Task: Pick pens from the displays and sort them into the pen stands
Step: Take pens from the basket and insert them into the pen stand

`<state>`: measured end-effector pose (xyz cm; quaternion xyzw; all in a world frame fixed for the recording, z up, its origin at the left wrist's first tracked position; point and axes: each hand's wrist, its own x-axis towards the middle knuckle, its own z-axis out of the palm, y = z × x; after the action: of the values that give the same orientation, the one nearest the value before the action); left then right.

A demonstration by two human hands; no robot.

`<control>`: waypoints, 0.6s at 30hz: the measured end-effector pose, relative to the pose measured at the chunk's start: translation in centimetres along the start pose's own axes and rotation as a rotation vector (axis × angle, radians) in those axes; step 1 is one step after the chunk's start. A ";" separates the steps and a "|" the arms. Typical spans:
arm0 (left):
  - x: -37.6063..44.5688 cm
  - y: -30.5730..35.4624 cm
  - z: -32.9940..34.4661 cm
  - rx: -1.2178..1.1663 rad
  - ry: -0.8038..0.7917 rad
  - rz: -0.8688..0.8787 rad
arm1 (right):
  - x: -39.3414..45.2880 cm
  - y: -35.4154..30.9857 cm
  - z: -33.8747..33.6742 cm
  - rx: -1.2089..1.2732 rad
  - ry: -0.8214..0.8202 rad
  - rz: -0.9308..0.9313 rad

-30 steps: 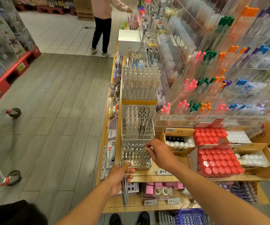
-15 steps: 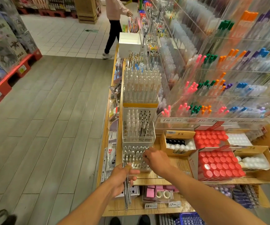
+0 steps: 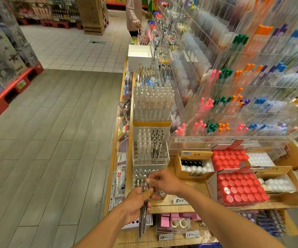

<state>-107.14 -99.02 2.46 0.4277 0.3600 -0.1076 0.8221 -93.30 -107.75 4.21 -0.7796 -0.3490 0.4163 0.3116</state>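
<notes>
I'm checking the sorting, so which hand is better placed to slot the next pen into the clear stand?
Probably the right hand: it hovers at the clear pen stand, fingers pinching the top of a pen. The left hand is occupied, its grip wrapped around the bundle of pens.

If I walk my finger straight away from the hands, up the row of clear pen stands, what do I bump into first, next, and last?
Bundle of dark pens in the left hand → lowest clear pen stand, where the right hand reaches → middle stand with clear and dark pens → tall stand of clear pens → white box.
</notes>
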 end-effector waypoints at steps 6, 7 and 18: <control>0.2 0.4 0.1 0.018 0.017 0.001 | 0.6 -0.2 0.1 -0.044 0.082 0.090; 0.3 0.5 0.1 0.022 0.013 0.002 | 0.6 -0.5 0.0 -0.050 0.068 0.105; 1.2 -0.1 -0.7 -0.125 0.175 0.086 | -0.3 -1.4 -3.4 -0.075 0.174 0.024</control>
<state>-106.64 -98.31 1.30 0.3986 0.4176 -0.0117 0.8165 -90.84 -107.89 7.00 -0.8282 -0.3266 0.3371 0.3062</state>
